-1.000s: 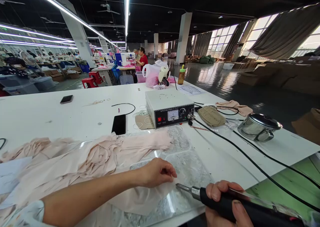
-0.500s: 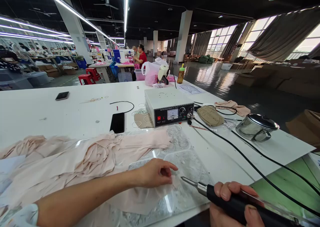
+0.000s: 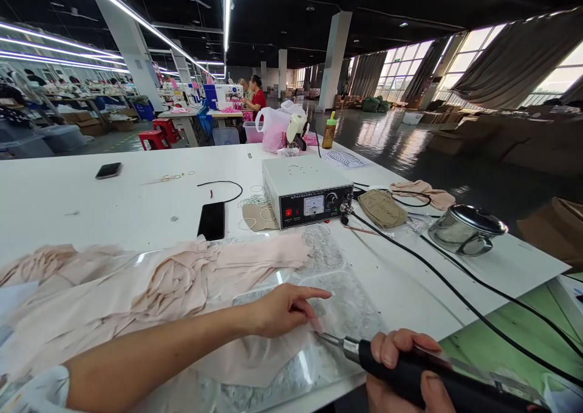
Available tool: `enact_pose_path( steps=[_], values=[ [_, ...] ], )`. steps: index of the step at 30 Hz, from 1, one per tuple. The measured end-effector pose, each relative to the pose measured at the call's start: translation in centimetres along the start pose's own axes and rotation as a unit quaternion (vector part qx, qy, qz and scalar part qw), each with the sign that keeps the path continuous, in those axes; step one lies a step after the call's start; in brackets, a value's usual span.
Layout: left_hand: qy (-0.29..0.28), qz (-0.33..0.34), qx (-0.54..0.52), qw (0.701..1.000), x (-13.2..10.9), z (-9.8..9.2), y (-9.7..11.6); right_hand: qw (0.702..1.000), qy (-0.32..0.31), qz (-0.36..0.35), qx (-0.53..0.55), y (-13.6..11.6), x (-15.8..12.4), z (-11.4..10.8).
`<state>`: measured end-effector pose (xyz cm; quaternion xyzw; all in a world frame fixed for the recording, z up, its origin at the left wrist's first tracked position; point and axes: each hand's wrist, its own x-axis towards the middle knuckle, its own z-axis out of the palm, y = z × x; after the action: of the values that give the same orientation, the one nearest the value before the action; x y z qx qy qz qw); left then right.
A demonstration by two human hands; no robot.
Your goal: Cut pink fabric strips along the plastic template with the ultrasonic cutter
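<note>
My right hand (image 3: 405, 370) is wrapped round a black-handled ultrasonic cutter (image 3: 392, 364). Its slim metal tip points left and meets the edge of a thin pale-pink fabric piece (image 3: 255, 358). My left hand (image 3: 285, 310) rests on that fabric with its index finger stretched out. Its other fingers are curled in, and the edge of the cloth rises at their tips, pinched there. Beneath the fabric lies a clear, scuffed plastic sheet (image 3: 341, 285). More crumpled pink fabric (image 3: 173, 279) is heaped to the left, partly under my forearm.
Behind the sheet stands a white control box (image 3: 305, 182), whose black cable (image 3: 423, 267) runs right. A phone (image 3: 212, 220), a lidded metal mug (image 3: 467, 231), a bottle (image 3: 328, 132) and a brown pattern piece (image 3: 382, 208) lie about. A co-worker (image 3: 257, 97) sits at a distant sewing machine.
The cutter has moved left and slightly down, its tip going from beside the fabric to its edge. My left index finger has stretched out further right.
</note>
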<state>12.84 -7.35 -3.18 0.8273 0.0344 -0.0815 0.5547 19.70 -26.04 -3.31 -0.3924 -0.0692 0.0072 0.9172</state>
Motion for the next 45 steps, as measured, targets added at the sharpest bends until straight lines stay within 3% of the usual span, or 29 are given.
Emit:
enact_pose_path(
  steps=[10, 15, 22, 26, 34, 39, 45],
  values=[
    [-0.008, 0.044, 0.121, 0.992, -0.3, -0.4, 1.6, 0.997, 0.061, -0.053, 0.006, 0.0, 1.1, -0.2],
    [-0.032, 0.118, 0.218, 0.968, -0.1, -0.4, 1.8, 0.996, 0.052, -0.067, 0.007, -0.2, 1.5, -0.8],
    [0.069, 0.188, 0.387, 0.9, -1.7, 0.6, 1.2, 0.995, 0.029, -0.094, 0.009, 0.1, 2.0, -1.1],
    [0.064, 0.235, 0.401, 0.883, -3.5, 1.2, 0.4, 0.995, 0.019, -0.098, 0.009, 0.2, 2.1, -0.8],
    [-0.034, 0.236, 0.436, 0.868, -4.8, -0.1, 0.9, 0.997, 0.006, -0.072, -0.016, 1.1, 2.0, -0.5],
    [-0.057, 0.245, 0.402, 0.88, -4.2, -0.6, 1.0, 0.995, 0.032, -0.089, -0.022, 0.3, 2.7, -1.6],
    [-0.015, 0.248, 0.374, 0.893, -2.0, 0.0, 0.3, 0.993, 0.061, -0.095, -0.035, -0.9, 2.6, -1.5]
  ],
)
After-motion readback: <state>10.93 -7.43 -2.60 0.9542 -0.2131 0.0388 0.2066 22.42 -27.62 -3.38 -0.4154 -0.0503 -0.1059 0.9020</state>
